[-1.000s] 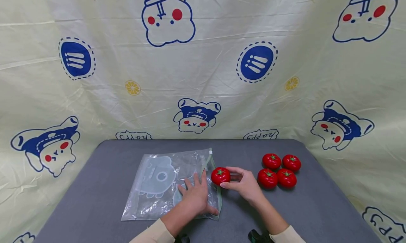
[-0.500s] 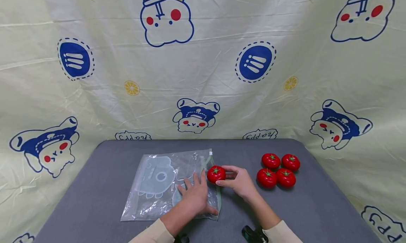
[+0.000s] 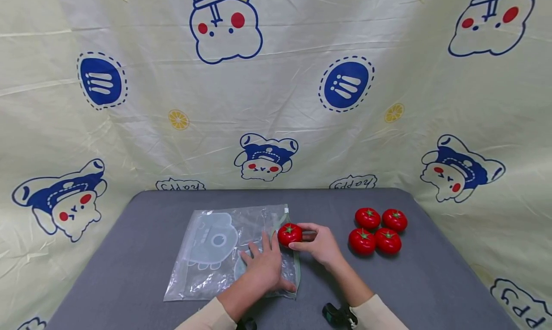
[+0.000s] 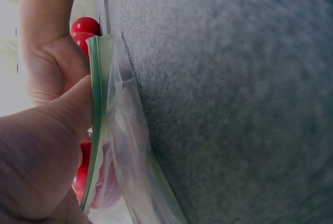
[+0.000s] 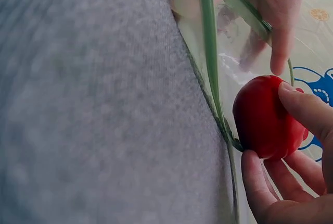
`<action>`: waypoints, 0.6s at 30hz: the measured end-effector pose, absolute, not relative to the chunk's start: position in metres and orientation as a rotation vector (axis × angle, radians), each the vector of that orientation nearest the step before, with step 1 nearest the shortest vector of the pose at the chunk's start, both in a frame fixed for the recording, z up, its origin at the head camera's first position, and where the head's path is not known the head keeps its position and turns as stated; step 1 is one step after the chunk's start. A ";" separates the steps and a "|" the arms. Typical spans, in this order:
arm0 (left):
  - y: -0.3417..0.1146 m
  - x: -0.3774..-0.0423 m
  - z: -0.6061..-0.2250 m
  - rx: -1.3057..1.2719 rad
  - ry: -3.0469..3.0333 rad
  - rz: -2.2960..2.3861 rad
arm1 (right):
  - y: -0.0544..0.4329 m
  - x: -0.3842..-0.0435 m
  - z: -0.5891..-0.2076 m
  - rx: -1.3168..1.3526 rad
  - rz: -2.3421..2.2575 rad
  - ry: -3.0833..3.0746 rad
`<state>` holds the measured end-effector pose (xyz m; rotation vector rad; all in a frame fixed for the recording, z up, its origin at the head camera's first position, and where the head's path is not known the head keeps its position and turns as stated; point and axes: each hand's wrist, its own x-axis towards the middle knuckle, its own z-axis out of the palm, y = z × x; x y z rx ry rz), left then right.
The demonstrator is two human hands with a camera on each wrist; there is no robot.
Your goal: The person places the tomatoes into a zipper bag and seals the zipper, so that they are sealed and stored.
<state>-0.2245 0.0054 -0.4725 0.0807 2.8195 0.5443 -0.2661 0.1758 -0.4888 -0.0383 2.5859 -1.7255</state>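
A clear zip bag [image 3: 224, 267] with a green zip edge and pale printed figures lies flat, its mouth towards the right. My left hand [image 3: 264, 270] rests on it with fingers spread, the thumb near the zip edge. In the left wrist view that thumb goes behind the green strip [image 4: 97, 94]. My right hand [image 3: 321, 246] grips a red tomato [image 3: 290, 235] with a green star-shaped top, thumb on one side and fingers on the other. The right wrist view has the tomato [image 5: 265, 117] at the parted bag mouth, close to a left fingertip.
Several more red tomatoes [image 3: 375, 232] stand grouped on the right of the grey table [image 3: 142, 253]. A printed pale curtain [image 3: 276, 105] hangs behind the table. A black device [image 3: 336, 315] sits at the right wrist.
My right hand has carried the tomato a short way left, from beside the bag's edge to over its mouth. My left hand has stayed in place.
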 end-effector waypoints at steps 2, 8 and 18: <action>0.005 -0.225 -0.473 0.094 2.830 0.558 | 0.174 -0.267 -0.489 -0.031 -1.715 2.599; 0.005 -0.223 -0.472 0.131 2.874 0.565 | 0.170 -0.271 -0.493 -0.027 -1.683 2.623; 0.006 -0.222 -0.471 0.121 2.872 0.526 | 0.165 -0.276 -0.496 -0.014 -1.687 2.622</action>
